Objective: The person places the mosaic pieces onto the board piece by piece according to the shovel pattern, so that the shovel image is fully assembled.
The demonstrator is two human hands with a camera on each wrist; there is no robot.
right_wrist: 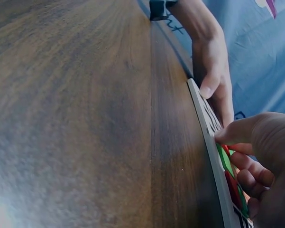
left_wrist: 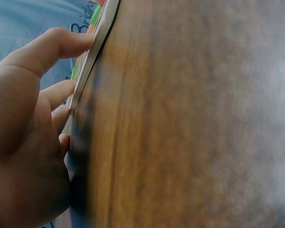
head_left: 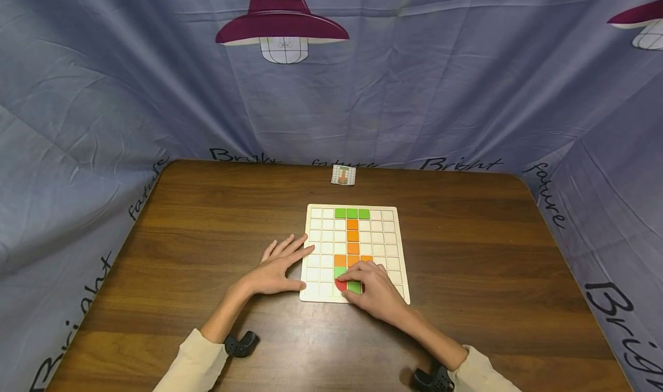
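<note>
A cream square board (head_left: 316, 236) marked with a grid lies flat on the table. Green tiles (head_left: 352, 213) form a row across its top, and a column of orange tiles (head_left: 353, 236) runs down the middle. My right hand (head_left: 375, 291) is over the lower part, pinching a small red piece (head_left: 340, 285) with a rounded edge between thumb and forefinger. Another red piece (right_wrist: 232, 187) shows on the board under that hand in the right wrist view. With fingers spread, my left hand (head_left: 277, 268) touches the board's left edge. The right hand hides some lower cells.
Behind the board, a small card (head_left: 343, 175) printed with a grid pattern lies near the far edge of the wooden table (head_left: 466, 236). A blue-grey curtain (head_left: 414, 92) hangs around the table's back and sides. Each wrist wears a black device (head_left: 241, 344).
</note>
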